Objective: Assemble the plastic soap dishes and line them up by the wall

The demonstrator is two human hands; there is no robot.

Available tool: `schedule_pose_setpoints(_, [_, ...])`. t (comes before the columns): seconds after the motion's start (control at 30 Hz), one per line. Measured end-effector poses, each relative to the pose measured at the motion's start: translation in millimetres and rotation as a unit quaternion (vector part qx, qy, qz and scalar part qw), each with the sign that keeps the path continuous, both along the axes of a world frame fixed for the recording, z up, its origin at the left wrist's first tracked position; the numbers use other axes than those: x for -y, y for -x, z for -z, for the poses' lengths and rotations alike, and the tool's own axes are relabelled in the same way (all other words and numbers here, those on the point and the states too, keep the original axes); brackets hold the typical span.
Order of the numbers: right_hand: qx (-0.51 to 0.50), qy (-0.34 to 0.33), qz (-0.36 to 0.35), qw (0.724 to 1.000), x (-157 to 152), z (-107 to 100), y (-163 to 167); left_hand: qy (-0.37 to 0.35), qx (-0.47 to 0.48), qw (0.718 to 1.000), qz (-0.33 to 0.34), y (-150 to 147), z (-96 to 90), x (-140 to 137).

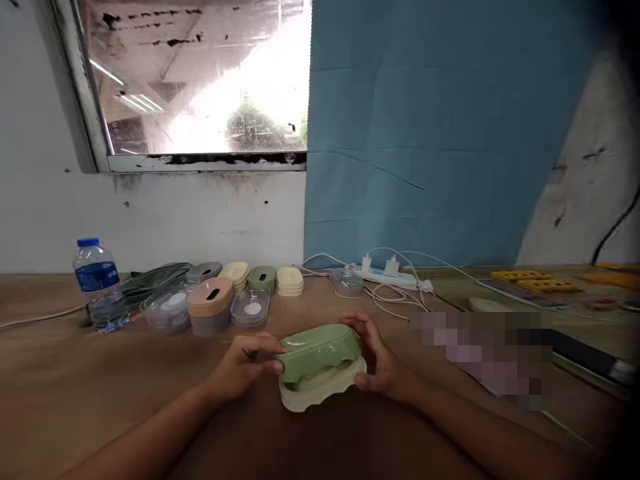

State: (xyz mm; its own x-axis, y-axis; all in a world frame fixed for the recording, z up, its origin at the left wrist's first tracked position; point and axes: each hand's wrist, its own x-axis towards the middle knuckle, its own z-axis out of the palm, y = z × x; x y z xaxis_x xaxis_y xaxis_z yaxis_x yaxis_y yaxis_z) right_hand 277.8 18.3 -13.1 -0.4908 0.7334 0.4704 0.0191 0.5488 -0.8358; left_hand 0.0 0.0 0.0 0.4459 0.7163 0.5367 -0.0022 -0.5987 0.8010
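in the head view, the green cover (320, 350) is out in front of the person, above the near part of the worktop (165, 393), with its long axis running crosswise from one hand to the other and its right end slightly higher in view. neither hand is nearer, since each sits at one end. the left hand (245, 367) pinches the left end, the fingers narrow, thumb on the near side. the right hand (383, 367) is spread wider: its fingers curl over the top of the right end while the thumb rests low, against the right end of the cream rim (320, 393). that rim, with its wavy edge, lies just under the cover and toward the person, its length about in line with the cover's. the two appear to touch, and a gap shows between them along the near side; whether they are locked together i cannot tell. the pink box (211, 303) stands apart, beyond the left hand.
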Motion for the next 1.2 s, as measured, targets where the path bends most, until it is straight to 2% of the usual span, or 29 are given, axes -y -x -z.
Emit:
schedule_pose_setpoints(0.1, [-0.021, 0.011, -0.022, 0.999, 4, -3, 4, -0.053, -0.007, 0.998, -0.024, 1, -5.6, 1])
schedule_pose_setpoints(0.2, [-0.026, 0.007, -0.021, 0.999, 3, -4, 4, -0.144, -0.058, 0.984, -0.084, 2, -17.6, -1])
schedule_pose_setpoints(0.3, [0.025, -0.026, 0.032, 0.999, 1, -4, 1, -0.227, -0.13, 0.947, -0.187, 0, -35.7, -17])
schedule_pose_setpoints(0.4, [0.143, -0.088, 0.093, 0.981, 1, -8, 1, -0.27, -0.213, 0.898, -0.275, -6, -55.4, -53])
schedule_pose_setpoints(0.5, [0.245, -0.108, 0.11, 0.957, 4, -12, 3, -0.234, -0.342, 0.842, -0.346, -13, -70.9, -102])
schedule_pose_setpoints(0.6, [0.299, -0.096, 0.131, 0.94, 8, -14, 5, -0.196, -0.372, 0.822, -0.384, -17, -77.2, -144])
schedule_pose_setpoints(0.7, [0.318, -0.097, 0.142, 0.932, 10, -15, 4, -0.165, -0.398, 0.81, -0.398, -16, -74.4, -171])
schedule_pose_setpoints(0.93, [0.329, -0.093, 0.139, 0.929, 11, -16, 2, -0.122, -0.443, 0.782, -0.421, -9, -62.9, -191])
schedule_pose_setpoints(1.07, [0.336, -0.095, 0.141, 0.927, 13, -17, 2, -0.109, -0.448, 0.779, -0.425, -6, -60.3, -196])
schedule_pose_setpoints(1.2, [0.356, -0.112, 0.113, 0.921, 15, -24, 0, -0.1, -0.449, 0.779, -0.426, -5, -56.1, -198])
